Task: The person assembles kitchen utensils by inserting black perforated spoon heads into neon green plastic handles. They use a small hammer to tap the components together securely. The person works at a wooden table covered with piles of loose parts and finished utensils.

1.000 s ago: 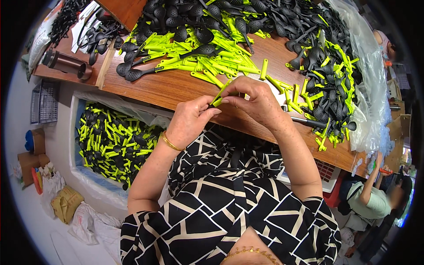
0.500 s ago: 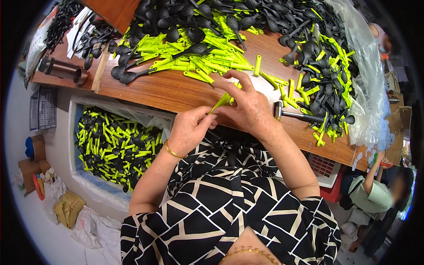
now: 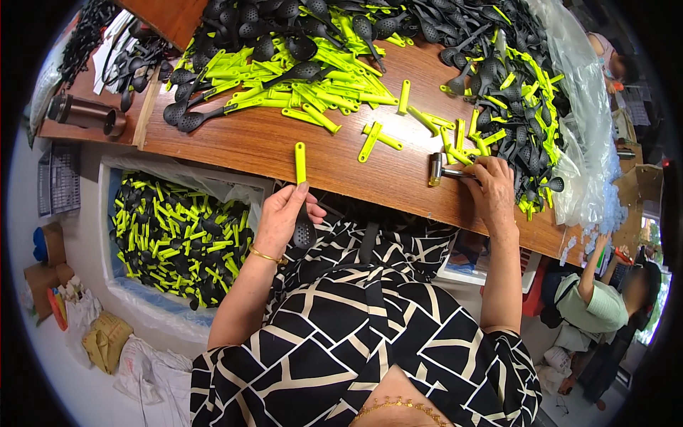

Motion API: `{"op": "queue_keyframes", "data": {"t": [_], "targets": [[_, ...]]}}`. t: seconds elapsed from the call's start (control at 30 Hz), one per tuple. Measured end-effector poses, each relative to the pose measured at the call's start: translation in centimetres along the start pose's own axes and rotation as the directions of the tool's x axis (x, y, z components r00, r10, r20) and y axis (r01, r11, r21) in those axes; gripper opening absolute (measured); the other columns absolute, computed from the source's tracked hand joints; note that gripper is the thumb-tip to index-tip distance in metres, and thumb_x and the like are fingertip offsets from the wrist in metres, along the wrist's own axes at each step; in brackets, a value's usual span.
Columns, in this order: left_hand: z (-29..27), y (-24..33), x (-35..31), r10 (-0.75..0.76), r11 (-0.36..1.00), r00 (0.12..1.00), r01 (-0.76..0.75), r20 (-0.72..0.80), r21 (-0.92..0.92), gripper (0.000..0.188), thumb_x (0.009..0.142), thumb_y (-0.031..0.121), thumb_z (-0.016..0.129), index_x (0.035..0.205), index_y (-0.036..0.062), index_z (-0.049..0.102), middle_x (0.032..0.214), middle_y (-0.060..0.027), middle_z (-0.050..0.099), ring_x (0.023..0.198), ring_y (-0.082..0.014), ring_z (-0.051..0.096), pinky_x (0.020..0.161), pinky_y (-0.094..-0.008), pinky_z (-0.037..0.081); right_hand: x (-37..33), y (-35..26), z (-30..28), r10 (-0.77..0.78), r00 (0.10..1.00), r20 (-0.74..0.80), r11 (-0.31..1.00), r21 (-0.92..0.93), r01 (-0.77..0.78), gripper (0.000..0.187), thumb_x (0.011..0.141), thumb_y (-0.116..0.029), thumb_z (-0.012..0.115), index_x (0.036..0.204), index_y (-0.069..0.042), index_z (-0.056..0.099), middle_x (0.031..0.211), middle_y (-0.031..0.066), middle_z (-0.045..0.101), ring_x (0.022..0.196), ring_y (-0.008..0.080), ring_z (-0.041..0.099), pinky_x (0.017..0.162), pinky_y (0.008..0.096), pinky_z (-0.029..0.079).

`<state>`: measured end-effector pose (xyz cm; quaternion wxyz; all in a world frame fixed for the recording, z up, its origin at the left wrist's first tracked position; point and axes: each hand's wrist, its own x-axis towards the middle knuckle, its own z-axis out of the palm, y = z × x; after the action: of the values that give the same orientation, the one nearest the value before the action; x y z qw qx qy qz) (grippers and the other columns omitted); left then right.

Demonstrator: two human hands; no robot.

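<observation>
Black spoon (image 3: 304,231) with holes is at the left of the hammer (image 3: 435,169) and nearer to the body; the left hand (image 3: 288,217) pinches its neck, with thumb and fingers closed. Its green handle (image 3: 300,162) stands in line with it, though I cannot tell if it is fully tight. The right hand (image 3: 491,186) has bent fingers at the hammer's shaft; how firmly they grip, I cannot tell. Well left of the hammer, a bin (image 3: 106,235) is crowded with black and green pieces, many probably joined already. Beyond the hammer and to its left, two loose handles (image 3: 369,141) lie crossed on the table (image 3: 235,146). Farther beyond the hammer, a green handle heap (image 3: 320,99) and a black spoon heap (image 3: 427,28) remain, so I judge much is left.
</observation>
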<state>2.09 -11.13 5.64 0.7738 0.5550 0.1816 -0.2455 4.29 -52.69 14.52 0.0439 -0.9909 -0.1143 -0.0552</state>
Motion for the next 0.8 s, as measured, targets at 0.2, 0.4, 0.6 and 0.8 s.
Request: {"op": "queue_keyframes", "data": {"t": [0.2, 0.4, 0.6, 0.8], "targets": [[0.4, -0.1, -1.1, 0.088, 0.995, 0.996, -0.088, -0.01, -0.04, 0.029, 0.113, 0.03, 0.061, 0.111, 0.002, 0.071, 0.09, -0.0063, 0.075, 0.078, -0.0116, 0.071, 0.073, -0.0243, 0.056, 3.4, -6.2, -0.2, -0.186, 0.976, -0.111, 0.905, 0.367, 0.214, 0.02, 0.087, -0.001, 0.08, 0.106, -0.008, 0.075, 0.088, 0.0107, 0.075, 0.081, 0.0295, 0.074, 0.071, 0.0397, 0.057], [0.0, -0.4, -0.9, 0.051, 0.998, 0.999, -0.051, 0.016, -0.045, 0.023, 0.114, 0.02, 0.057, 0.114, -0.0003, 0.067, 0.092, -0.01, 0.075, 0.078, -0.0149, 0.073, 0.072, -0.0256, 0.058, 8.0, -15.7, 0.3, -0.458, 0.828, -0.324, 0.754, 0.352, 0.555, 0.05, 0.08, -0.005, 0.077, 0.128, -0.02, 0.079, 0.1, 0.0035, 0.079, 0.078, 0.022, 0.07, 0.068, 0.0363, 0.057], [-0.3, -0.5, -0.7, 0.079, 0.996, 0.996, -0.076, 0.052, -0.052, 0.022, 0.113, 0.023, 0.061, 0.116, 0.0011, 0.067, 0.088, -0.0083, 0.074, 0.074, -0.0134, 0.07, 0.07, -0.0248, 0.057, 8.0, -15.6, 3.4, -0.475, 0.87, -0.128, 0.824, 0.281, 0.492, 0.04, 0.083, -0.01, 0.079, 0.121, -0.02, 0.082, 0.1, 0.0022, 0.079, 0.079, 0.0222, 0.071, 0.068, 0.0368, 0.058], [-0.4, 0.7, -2.0, 0.153, 0.987, 0.987, -0.151, -0.044, 0.052, 0.026, 0.114, 0.027, 0.058, 0.123, 0.003, 0.064, 0.075, -0.0061, 0.068, 0.06, -0.0105, 0.06, 0.058, -0.022, 0.047, 4.4, -9.4, 1.2, -0.317, 0.947, 0.049, 0.827, 0.504, 0.25, 0.03, 0.085, -0.01, 0.081, 0.115, -0.012, 0.082, 0.096, 0.008, 0.075, 0.084, 0.0311, 0.071, 0.076, 0.0403, 0.059]]}}
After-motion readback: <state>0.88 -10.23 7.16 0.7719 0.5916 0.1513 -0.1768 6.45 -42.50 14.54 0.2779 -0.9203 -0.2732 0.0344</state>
